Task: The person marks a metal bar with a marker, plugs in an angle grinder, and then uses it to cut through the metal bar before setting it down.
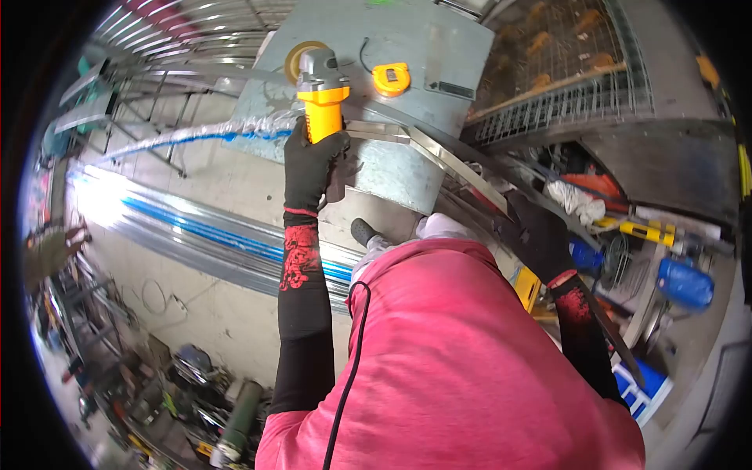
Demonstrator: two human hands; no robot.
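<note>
Pale workshop floor (235, 313) spreads below a grey metal worktable (439, 39), with long metal profiles (211, 239), some faced in blue, lying across it to the left and a wire-mesh rack (548, 55) beyond the table to the right. From the head camera, the only view, the gloved left hand (310, 160) is closed around the yellow body of an angle grinder (322, 95), its head pointing away from the wearer over the table and a round tan disc (294, 63) showing beside that head. The gloved right hand (539, 236) is curled shut on a slim metal bar (454, 163), which runs from that fist toward the table, makes an angled corner, then reaches close to the left hand; whether it touches there I cannot tell. A yellow tape measure (391, 78) sits on the table, right of the grinder and just beyond the bar's corner. As I judge it, the step in hand is handling and positioning: tool in one hand, workpiece steadied in the other. Whether the grinder is running does not show. Any next move with these two would seem to call for a firm left grip, a well-supported bar, and the right hand well apart from the disc.
</note>
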